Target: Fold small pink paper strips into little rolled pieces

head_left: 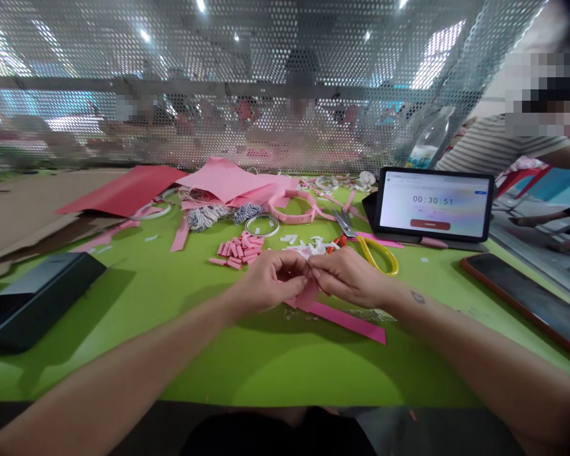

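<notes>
My left hand [278, 280] and my right hand [344, 275] meet over the middle of the green table. Both pinch a small pink strip [308, 295], whose upper end is hidden by my fingers. A brighter pink strip [351, 322] lies flat on the table just below my hands. Left of my left hand is a pile of small pink paper rolls [237, 248]. White paper scraps [308, 244] lie just beyond my fingertips. Scissors with yellow and red handles [379, 254] rest beside my right hand, blades pointing away. A pink ring-shaped band [292, 215] stands farther back.
A tablet [434, 204] showing a timer stands at right, near a phone [532, 297]. A dark box-like object [42, 297] sits at left. Red sheets [123, 190], pink sheets [228, 180], string [206, 217] and a tape roll [262, 225] lie behind. A perforated metal panel [266, 82] borders the table; a person in stripes [498, 142] is at right.
</notes>
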`<act>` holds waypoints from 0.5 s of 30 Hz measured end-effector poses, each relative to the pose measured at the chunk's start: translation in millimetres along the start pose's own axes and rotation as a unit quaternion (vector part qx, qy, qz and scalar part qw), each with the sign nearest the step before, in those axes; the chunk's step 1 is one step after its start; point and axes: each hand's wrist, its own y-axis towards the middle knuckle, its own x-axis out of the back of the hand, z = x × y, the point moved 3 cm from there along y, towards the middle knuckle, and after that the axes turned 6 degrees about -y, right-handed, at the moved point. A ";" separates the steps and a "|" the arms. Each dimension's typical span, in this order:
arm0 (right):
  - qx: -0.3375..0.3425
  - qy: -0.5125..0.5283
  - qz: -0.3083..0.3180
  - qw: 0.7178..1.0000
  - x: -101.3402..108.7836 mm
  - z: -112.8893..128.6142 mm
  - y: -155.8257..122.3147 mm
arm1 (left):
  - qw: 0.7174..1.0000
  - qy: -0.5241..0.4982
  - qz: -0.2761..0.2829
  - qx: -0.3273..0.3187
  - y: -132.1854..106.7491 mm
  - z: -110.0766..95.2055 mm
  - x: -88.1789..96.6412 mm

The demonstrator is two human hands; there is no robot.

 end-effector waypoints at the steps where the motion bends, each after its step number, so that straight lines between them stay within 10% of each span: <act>1: -0.002 -0.004 0.000 1.000 -0.2 0.0 0.1 | 1.000 -0.002 0.002 0.000 -0.1 0.5 0.0; 15: 0.000 -0.027 0.007 1.000 -2.6 -1.1 -0.9 | 0.999 -0.027 0.005 0.018 0.9 5.2 1.1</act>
